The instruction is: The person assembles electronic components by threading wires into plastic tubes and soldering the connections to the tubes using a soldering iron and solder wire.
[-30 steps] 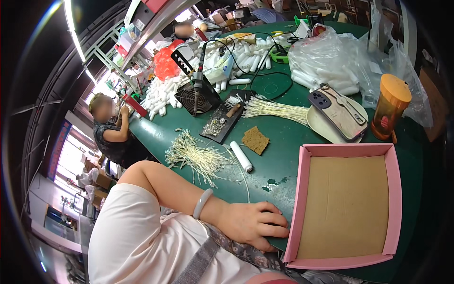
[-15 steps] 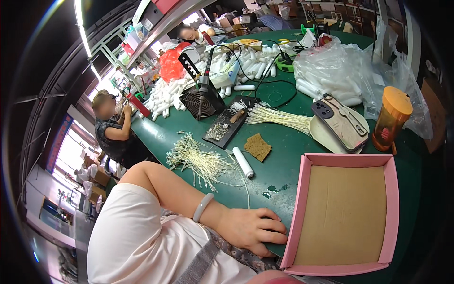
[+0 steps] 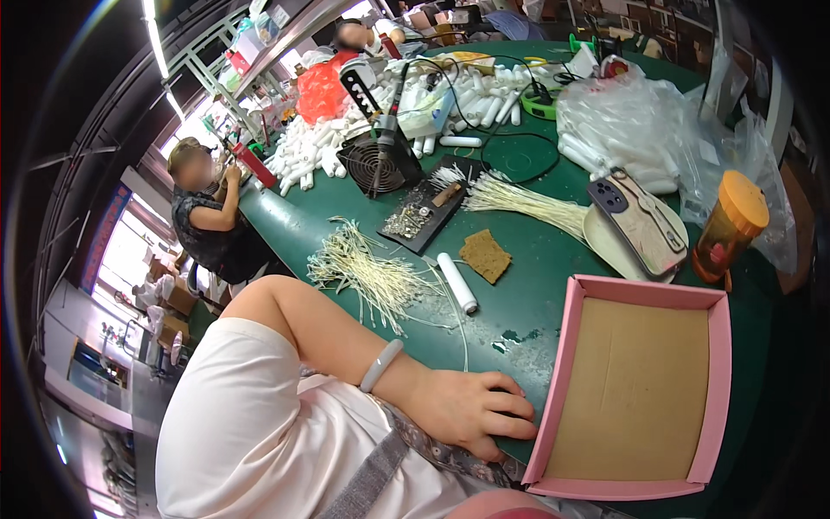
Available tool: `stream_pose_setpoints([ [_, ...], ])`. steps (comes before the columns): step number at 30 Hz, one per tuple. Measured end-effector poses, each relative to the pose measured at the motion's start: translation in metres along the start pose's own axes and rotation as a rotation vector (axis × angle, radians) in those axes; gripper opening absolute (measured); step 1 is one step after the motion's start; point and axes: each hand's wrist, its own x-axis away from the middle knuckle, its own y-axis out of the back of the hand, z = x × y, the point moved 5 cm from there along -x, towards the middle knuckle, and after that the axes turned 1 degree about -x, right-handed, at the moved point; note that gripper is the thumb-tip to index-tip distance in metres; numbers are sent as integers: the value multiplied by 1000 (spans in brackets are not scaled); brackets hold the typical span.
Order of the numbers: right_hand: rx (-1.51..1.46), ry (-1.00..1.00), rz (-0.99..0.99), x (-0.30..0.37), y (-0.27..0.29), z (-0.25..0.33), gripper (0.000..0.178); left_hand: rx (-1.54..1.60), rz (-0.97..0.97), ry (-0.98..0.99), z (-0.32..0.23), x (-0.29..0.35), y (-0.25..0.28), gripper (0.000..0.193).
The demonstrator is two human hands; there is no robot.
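My left hand, with a pale bangle on its wrist, rests palm down at the near edge of the green table. Its fingers are spread and slightly bent, and nothing shows in them. The fingertips are close to the left wall of a shallow pink box with a bare brown bottom. Beyond the hand lie a white tube and a bundle of thin cream wires; one wire trails toward the hand. My right hand is out of view.
Farther back are a soldering iron by a black fan, a dark tray of small metal parts, a brown sponge, a phone and an orange-lidded bottle. White tubes are heaped behind. A co-worker sits left.
The whole view has shifted slightly, so the table's things appear a little farther right. My left hand keeps its place beside the pink box.
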Motion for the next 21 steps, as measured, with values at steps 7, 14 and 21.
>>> stream_pose_setpoints([
  [7,10,-23,-76,-12,25,-32,30,-9,13,-22,-3,2,-5,12],
  [14,64,-78,-169,-26,69,-67,29,8,-29,-46,-1,2,-8,14],
  [21,138,-160,-257,-18,126,-95,27,15,-43,-80,-1,4,-9,18],
])
